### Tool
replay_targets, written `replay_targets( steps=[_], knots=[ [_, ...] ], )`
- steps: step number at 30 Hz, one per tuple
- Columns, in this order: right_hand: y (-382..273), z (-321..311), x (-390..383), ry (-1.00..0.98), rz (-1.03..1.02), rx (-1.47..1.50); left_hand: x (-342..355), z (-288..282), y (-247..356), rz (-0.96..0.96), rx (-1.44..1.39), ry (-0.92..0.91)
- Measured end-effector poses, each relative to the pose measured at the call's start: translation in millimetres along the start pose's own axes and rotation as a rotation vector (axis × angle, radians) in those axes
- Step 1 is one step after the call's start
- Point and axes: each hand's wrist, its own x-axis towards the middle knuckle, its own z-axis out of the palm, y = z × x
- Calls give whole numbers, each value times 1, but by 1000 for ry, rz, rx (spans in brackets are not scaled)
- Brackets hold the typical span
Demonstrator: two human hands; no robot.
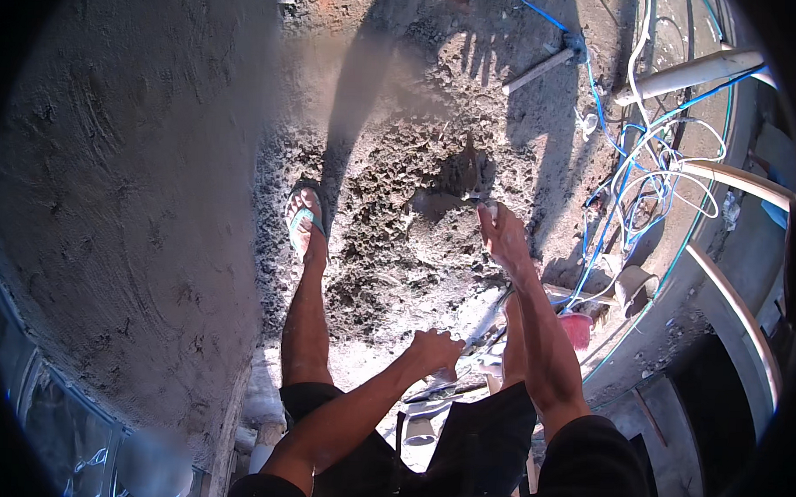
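Note:
My right hand [503,239] is closed around the handle of what looks like a trowel [439,206]. Its grey, mortar-smeared blade points left, low over a rough heap of dark, crumbly mortar [374,186] on the ground, and blends into it. Closer to my body, my left hand [434,350] has its fingers curled downward. Whatever it may hold is hidden beneath the fingers. My left foot, in a light-green flip-flop [304,223], stands at the left edge of the heap.
A grey, freshly plastered wall [137,178] rises on the left. Blue and white cables [650,183] lie tangled at right, near a pale pipe [689,75]. A red container [576,329] stands beside my right leg. Wooden strips [738,313] lean at far right.

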Motion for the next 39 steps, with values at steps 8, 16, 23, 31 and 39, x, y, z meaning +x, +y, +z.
replay_targets(
  steps=[8, 16, 23, 31, 39],
  knots=[
    [11, -2, 83, 33, 51, -222, -15, -15, -11, -75, 39, -15],
    [61, -90, 11, 490, 436, 118, -15, -39, 5, -14, 72, -124],
    [19, -40, 18, -25, -15, 9, -20, -26, -3, -114, 120, -66],
    [80, -25, -84, -150, -264, -304, 0, -13, 3, -132, 85, -84],
    [80, 0, -93, -196, -428, -309, 14, 2, 18, -166, 121, -52]
  ],
)
